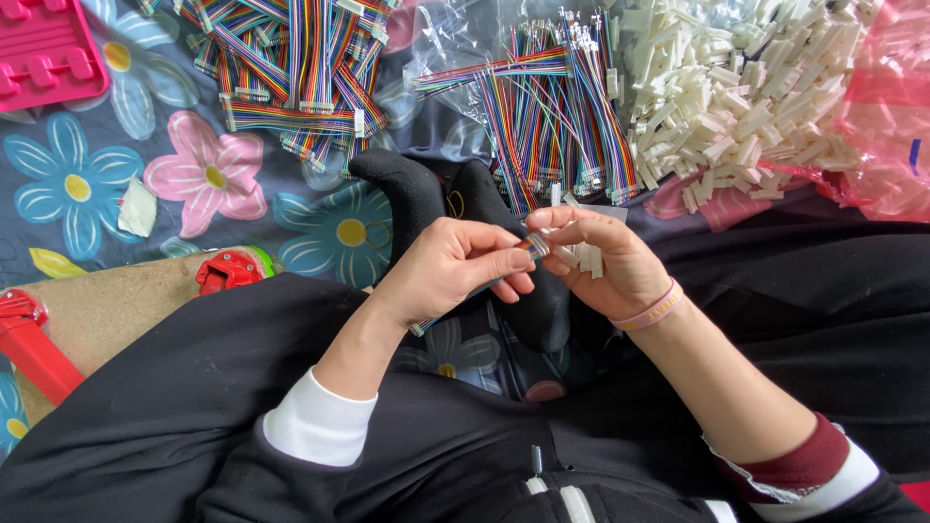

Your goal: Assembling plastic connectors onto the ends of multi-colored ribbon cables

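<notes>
My left hand (455, 266) pinches the end of a short rainbow ribbon cable (532, 249), whose other end trails down under the palm. My right hand (605, 261) holds several small white plastic connector housings (581, 256) in its fingers and meets the cable tip with one of them. Both hands hover over my lap, above my black-socked feet (426, 194). A pink band (651, 310) circles my right wrist.
Ahead lie a pile of finished rainbow cables (291, 68), a bundle of loose rainbow wires (552, 116) on clear plastic, and a heap of white connector housings (736, 97). A pink bag (891, 116) sits far right, a pink tray (44, 48) far left, red tools (228, 271) on cardboard.
</notes>
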